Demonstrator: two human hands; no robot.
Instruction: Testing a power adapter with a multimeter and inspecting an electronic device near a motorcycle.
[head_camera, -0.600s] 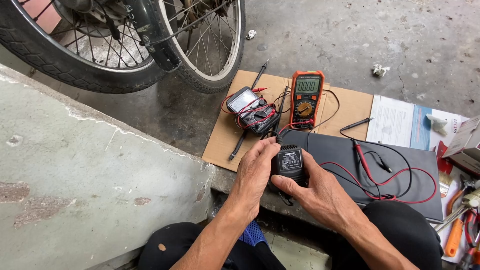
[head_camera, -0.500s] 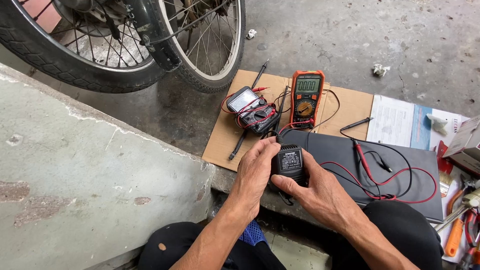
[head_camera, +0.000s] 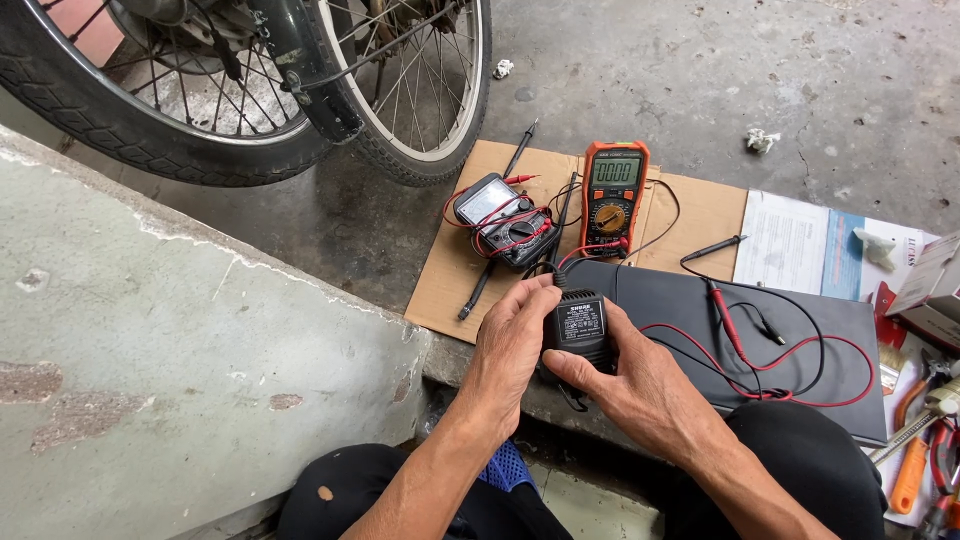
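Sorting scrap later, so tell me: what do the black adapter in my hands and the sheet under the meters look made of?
Adapter: likely moulded plastic, matte black, with a glossy label. Sheet: brown cardboard, dull, flat with a fold crease.

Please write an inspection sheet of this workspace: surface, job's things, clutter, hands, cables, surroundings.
Surface: brown cardboard sheet on a stained concrete floor; a dark flat panel lies partly on it.
Job's things: small black power adapter with a pale label, held over the panel's near edge.
Clutter: orange digital multimeter, dark analog meter, printed papers, orange-handled hand tools, paper scraps.
Hands: left hand and right hand both grip the adapter.
Cables: red and black test leads loop over the panel; more are wrapped around the analog meter.
Surroundings: spoked wheel, concrete ledge.
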